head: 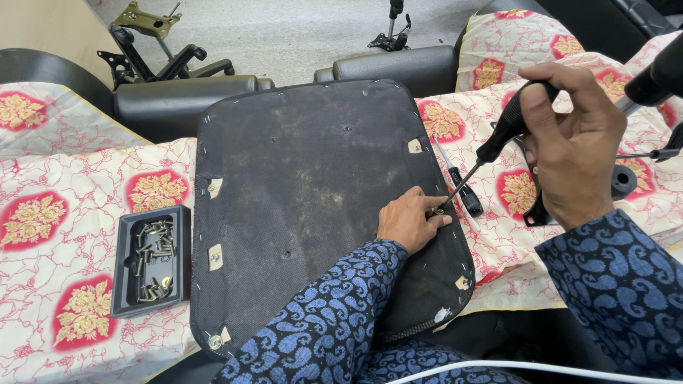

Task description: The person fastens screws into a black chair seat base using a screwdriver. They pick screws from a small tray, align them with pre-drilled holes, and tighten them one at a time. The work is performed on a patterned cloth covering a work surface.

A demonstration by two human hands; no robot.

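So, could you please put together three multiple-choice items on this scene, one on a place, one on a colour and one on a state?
1. Where is the black tray of screws?
A. On the panel
B. Left of the panel, on the cloth
C. On the floor

2. What colour is the screwdriver handle in the right hand?
A. Black
B. Yellow
C. Red

3. What is the left hand doing?
A. Hanging free
B. Lifting the tray
C. Resting on the seat panel at the screwdriver tip

Answers: B, it lies on the floral cloth; A, the grip is black; C, fingers meet the tip.
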